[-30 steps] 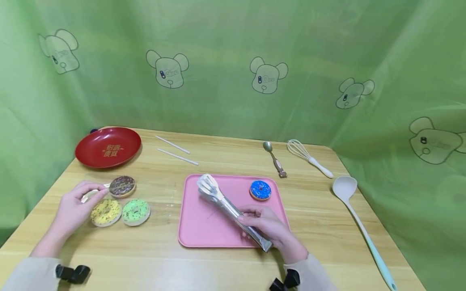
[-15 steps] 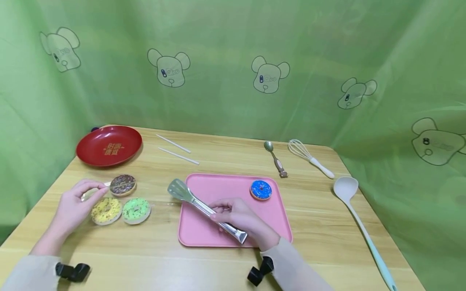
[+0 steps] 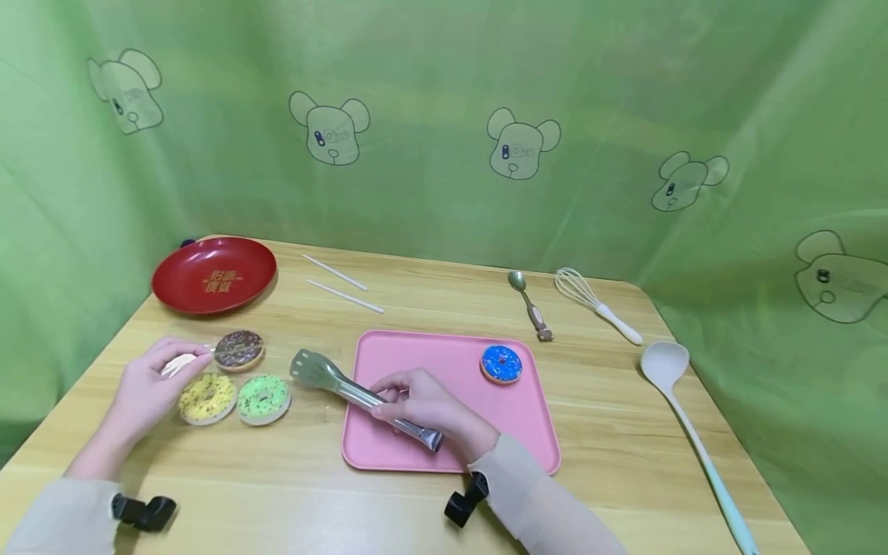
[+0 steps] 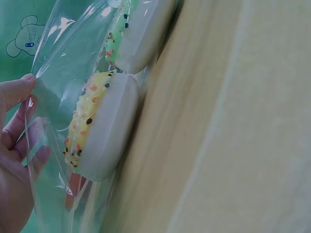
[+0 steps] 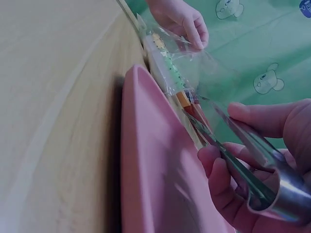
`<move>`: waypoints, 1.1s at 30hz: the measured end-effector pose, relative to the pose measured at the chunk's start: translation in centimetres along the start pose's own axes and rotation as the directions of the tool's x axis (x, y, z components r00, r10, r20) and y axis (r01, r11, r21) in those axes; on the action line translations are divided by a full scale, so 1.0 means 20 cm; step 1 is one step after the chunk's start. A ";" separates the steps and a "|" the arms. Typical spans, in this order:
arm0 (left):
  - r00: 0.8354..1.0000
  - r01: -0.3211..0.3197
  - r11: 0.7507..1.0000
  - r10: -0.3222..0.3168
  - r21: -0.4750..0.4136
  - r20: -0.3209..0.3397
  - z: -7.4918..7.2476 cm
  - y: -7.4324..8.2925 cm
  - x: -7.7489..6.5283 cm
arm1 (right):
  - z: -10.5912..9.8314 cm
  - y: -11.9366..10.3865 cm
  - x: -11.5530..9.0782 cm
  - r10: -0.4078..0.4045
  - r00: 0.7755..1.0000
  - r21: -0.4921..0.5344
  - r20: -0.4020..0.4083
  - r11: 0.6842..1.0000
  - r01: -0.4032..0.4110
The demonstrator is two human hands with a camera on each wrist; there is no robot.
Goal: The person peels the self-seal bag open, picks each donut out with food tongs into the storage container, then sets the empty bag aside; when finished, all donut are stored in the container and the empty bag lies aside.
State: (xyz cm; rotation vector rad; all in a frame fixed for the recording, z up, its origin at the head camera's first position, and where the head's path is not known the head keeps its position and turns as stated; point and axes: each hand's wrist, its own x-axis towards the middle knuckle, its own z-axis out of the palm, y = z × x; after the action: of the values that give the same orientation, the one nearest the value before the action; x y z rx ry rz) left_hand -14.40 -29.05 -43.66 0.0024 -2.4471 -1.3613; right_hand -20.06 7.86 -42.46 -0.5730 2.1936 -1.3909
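Note:
My left hand (image 3: 149, 385) pinches the edge of a clear plastic bag (image 4: 53, 97) between thumb and fingers. Inside the bag lie a yellow toy donut (image 3: 207, 398), a green one (image 3: 264, 399) and a chocolate one (image 3: 239, 351), all with sprinkles. Metal tongs (image 3: 357, 395) are gripped in my right hand (image 3: 423, 408) over the pink tray (image 3: 444, 459). Their slotted end points left, past the tray's edge, close to the green donut. In the right wrist view the two arms of the tongs stand slightly apart. A blue donut (image 3: 501, 364) sits at the tray's far right corner.
A red plate (image 3: 215, 289) stands at the back left, with two white sticks (image 3: 343, 295) beside it. Toward the back right lie a small spoon (image 3: 530, 304) and a white whisk (image 3: 600, 308). A long ladle (image 3: 694, 432) runs along the right edge. Green curtain surrounds the table.
My right hand has carried the tongs left across the tray, so their end now lies beyond its left edge near the donuts. My left hand stays at the bag's edge.

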 end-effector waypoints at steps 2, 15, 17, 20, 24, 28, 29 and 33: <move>1.000 -0.002 1.000 0.002 -0.003 0.004 0.00 0.00 0.00 | 0.01 -0.01 0.00 0.018 1.000 0.020 0.013 1.000 -0.019; 1.000 -0.021 0.999 0.020 0.047 0.016 0.01 0.01 0.00 | 0.02 -0.04 -0.01 0.090 0.989 0.147 0.120 0.983 -0.107; 1.000 -0.024 0.999 0.023 0.044 0.021 0.01 0.00 0.00 | 0.02 -0.04 -0.01 0.087 0.986 0.157 0.143 0.982 -0.109; 0.999 -0.030 0.999 0.029 0.043 0.024 0.01 0.00 0.00 | 0.01 -0.04 -0.01 0.088 0.980 0.176 0.179 0.977 -0.120; 0.999 -0.039 0.998 0.038 0.050 0.027 0.02 0.00 0.00 | 0.02 -0.04 0.01 0.101 0.973 0.209 0.210 0.967 -0.146; 0.999 -0.047 0.996 0.045 0.080 0.029 0.02 0.00 -0.01 | 0.04 -0.03 0.04 0.119 0.968 0.244 0.223 0.954 -0.173; 0.999 -0.046 0.996 0.044 0.081 0.029 0.02 0.00 -0.01 | 0.05 -0.02 0.04 0.123 0.967 0.252 0.222 0.951 -0.179; 0.999 -0.033 0.998 0.031 0.051 0.033 0.02 0.00 -0.01 | 0.08 -0.02 0.05 0.129 0.968 0.281 0.216 0.941 -0.188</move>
State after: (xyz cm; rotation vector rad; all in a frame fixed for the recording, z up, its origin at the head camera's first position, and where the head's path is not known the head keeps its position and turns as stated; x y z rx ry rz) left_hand -14.26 -28.62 -43.98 -0.0462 -2.4973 -1.2937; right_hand -19.85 6.12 -42.87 -0.3918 1.7879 -1.4759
